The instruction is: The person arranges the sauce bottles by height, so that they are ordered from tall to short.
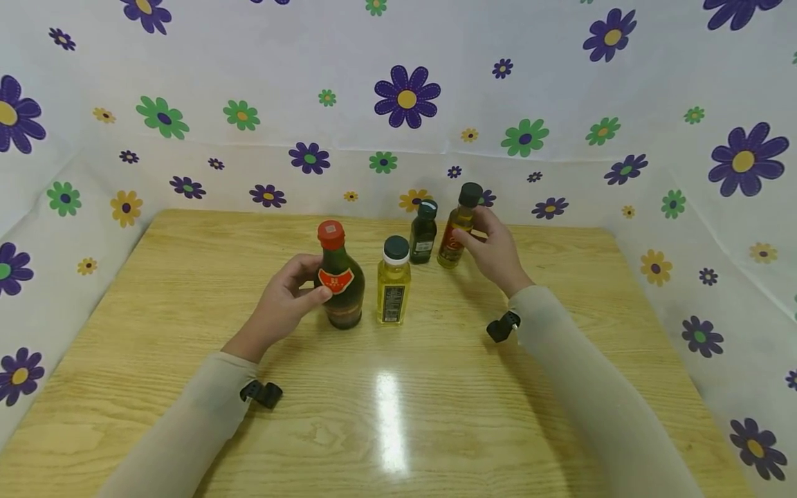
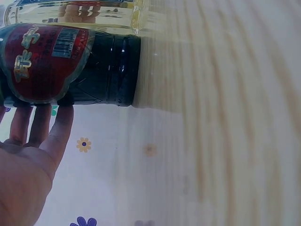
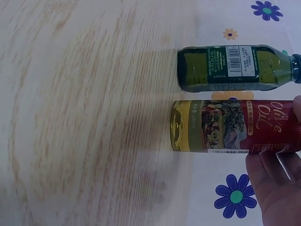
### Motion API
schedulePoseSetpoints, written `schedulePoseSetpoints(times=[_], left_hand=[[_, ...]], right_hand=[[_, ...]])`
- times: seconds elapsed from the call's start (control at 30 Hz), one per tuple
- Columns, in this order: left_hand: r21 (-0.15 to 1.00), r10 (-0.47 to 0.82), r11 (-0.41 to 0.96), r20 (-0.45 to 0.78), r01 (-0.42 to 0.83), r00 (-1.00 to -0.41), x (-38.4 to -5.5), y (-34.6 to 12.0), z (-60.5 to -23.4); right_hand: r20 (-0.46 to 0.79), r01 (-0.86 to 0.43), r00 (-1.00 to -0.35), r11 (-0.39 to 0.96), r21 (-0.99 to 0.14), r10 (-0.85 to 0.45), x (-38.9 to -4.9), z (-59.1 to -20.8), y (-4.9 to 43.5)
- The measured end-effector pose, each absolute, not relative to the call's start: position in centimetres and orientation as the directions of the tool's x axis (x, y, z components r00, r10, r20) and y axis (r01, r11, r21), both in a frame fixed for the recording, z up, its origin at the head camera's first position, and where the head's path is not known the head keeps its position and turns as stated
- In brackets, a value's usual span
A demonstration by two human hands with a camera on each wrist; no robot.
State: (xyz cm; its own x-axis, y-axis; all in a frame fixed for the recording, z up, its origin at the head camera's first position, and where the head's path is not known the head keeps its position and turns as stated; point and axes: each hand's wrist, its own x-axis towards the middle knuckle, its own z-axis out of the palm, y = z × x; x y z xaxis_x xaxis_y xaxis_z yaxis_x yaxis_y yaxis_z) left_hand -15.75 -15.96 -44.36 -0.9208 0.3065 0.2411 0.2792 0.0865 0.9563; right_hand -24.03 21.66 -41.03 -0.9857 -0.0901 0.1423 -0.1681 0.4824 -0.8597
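On the left, a dark glass bottle with a red cap [image 1: 341, 305] stands upright on the table. My left hand [image 1: 283, 299] grips its side, thumb in front and fingers behind; the left wrist view has the fingers [image 2: 60, 134] against the glass. Right beside it is a square bottle of yellow oil [image 1: 394, 299] with a dark cap. Farther back, my right hand [image 1: 496, 254] holds a small olive oil bottle [image 3: 225, 127] with a red label around its upper part. A small dark green bottle [image 1: 423, 238] stands just left of that one, slightly apart.
The wooden table [image 1: 311, 415] carries all the bottles. Behind it and along both sides hangs a white flowered cloth [image 1: 268, 55]. Each wrist wears a small black device, one on the left [image 1: 263, 394] and one on the right [image 1: 501, 327].
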Motion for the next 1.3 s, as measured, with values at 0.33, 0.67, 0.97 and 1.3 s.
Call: schedulePoseSetpoints(times=[0.33, 0.67, 0.97, 1.3], left_hand=[[0.956, 0.311, 0.089, 0.241, 0.28, -0.92, -15.9, -16.1, -44.4], [0.96, 0.309, 0.089, 0.225, 0.264, -0.924, -15.6, -16.1, -44.3], [0.96, 0.313, 0.091, 0.223, 0.263, -0.923, -15.7, -16.2, -44.4], [0.96, 0.318, 0.079, 0.233, 0.27, -0.919, -15.8, -16.2, -44.2]], right_hand=[[0.165, -0.181, -0.983, 0.491, -0.852, -0.077, -24.1, -41.3, 21.5], [0.165, -0.172, -0.985, 0.502, -0.847, -0.059, -23.9, -41.4, 21.3], [0.224, -0.228, -0.972, 0.497, -0.837, -0.068, -22.6, -41.4, 20.9], [0.31, -0.305, -0.948, 0.494, -0.814, -0.075, -19.0, -39.3, 21.2]])
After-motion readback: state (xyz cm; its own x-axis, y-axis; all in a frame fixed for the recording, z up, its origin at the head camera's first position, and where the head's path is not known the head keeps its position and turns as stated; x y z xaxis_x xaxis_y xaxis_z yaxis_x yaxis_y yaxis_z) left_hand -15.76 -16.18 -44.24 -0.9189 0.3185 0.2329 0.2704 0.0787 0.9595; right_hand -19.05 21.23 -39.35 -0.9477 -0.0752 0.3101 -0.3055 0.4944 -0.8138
